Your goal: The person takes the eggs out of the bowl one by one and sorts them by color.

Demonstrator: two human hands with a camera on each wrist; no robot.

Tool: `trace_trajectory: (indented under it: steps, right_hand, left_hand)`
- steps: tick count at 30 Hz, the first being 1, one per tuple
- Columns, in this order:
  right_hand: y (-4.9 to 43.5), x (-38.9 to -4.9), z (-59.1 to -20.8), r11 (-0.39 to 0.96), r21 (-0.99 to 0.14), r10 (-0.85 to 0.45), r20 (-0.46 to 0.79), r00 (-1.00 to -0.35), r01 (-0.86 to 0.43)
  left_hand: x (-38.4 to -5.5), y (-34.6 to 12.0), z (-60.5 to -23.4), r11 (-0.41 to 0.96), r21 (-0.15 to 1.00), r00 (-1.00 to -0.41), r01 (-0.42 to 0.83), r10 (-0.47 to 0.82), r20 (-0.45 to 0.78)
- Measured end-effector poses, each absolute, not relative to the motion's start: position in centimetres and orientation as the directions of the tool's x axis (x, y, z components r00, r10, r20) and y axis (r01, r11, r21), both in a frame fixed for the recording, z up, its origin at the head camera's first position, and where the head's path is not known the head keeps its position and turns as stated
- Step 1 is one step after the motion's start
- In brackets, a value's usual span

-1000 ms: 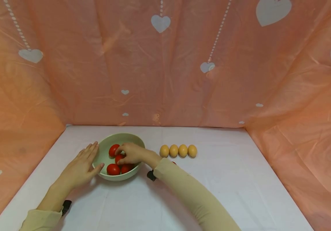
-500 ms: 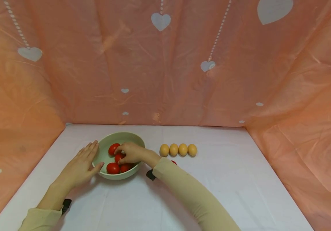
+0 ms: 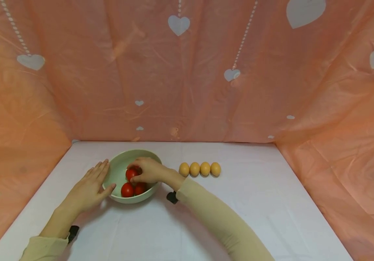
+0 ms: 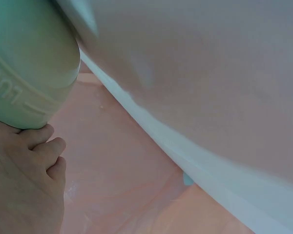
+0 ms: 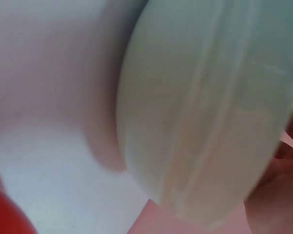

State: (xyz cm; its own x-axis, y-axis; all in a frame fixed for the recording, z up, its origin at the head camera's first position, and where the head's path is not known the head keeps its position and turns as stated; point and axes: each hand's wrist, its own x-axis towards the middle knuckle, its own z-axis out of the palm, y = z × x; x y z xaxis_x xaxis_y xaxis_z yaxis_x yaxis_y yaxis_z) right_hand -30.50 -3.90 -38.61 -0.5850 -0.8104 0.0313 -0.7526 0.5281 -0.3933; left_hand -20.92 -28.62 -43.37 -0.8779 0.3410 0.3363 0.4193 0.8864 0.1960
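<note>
A pale green bowl stands on the white table with several glossy red tomatoes inside. My left hand rests against the bowl's left side, fingers extended and thumb at the rim; the left wrist view shows its fingers touching the bowl's outer wall. Reaching over the right rim, my right hand pinches a tomato between curled fingers and thumb. That hand partly covers the tomatoes. In the right wrist view the bowl's outer wall hides most of the hand.
A row of several yellow-brown eggs lies right of the bowl, beyond my right forearm. One red round thing sits on the table in the right wrist view. Pink-orange cloth with hearts walls the back and sides.
My right fingers have risen slightly inside the bowl, and the tomatoes under them have shifted. The red thing beside my right forearm is now hidden in the head view. The left hand stays put.
</note>
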Motion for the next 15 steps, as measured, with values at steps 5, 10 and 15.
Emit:
trace_trajectory:
  steps: [5,10,15]
  right_hand:
    - [-2.7,-30.3,-38.3,0.474,-0.456,-0.802,0.131,-0.583,-0.754]
    - [-1.3,-29.8,-37.7,0.417,-0.562,-0.778,0.186,-0.600,-0.715]
    - [0.1,-29.2,-36.6,0.373,-0.648,-0.742,0.221,-0.632,-0.664]
  left_hand:
    - [-20.9,-28.5,-43.3,0.888,0.199,-0.883,0.414,0.339,0.324]
    - [-21.1,-28.4,-43.2,0.889,0.200,-0.886,0.412,0.340,0.314]
    - [-21.2,-28.5,-43.3,0.890,0.192,-0.884,0.413,0.341,0.321]
